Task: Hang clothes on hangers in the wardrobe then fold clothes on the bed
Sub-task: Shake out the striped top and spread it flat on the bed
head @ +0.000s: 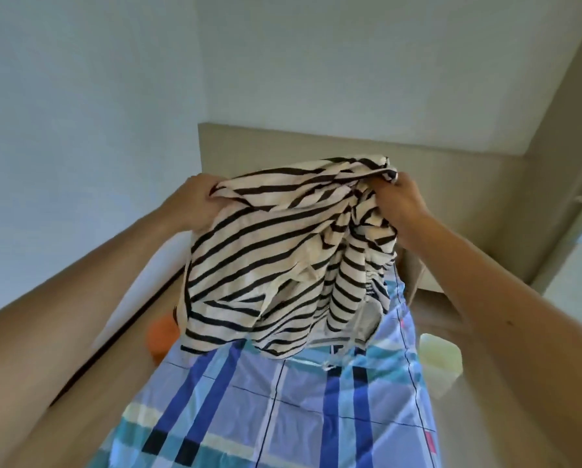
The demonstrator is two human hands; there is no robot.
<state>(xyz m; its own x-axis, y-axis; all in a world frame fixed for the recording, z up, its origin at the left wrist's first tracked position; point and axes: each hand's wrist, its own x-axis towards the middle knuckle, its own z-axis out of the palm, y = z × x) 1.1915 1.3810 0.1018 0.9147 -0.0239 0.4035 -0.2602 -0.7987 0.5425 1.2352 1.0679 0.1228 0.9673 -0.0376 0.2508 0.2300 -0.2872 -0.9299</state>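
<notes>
Left hand (198, 204) and right hand (401, 206) each clench a bunched upper edge of the striped garment (276, 251), which hangs over the plaid bed (283, 417); what looks like a pale bin (440, 356) stands beside the bed, contents hidden.

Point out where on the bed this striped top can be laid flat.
The near stretch of checked sheet lies bare edge to edge, from the hanging hem of the striped top toward you. Farther up is tighter: an orange thing at the left edge, and the top hides the rest.
</notes>
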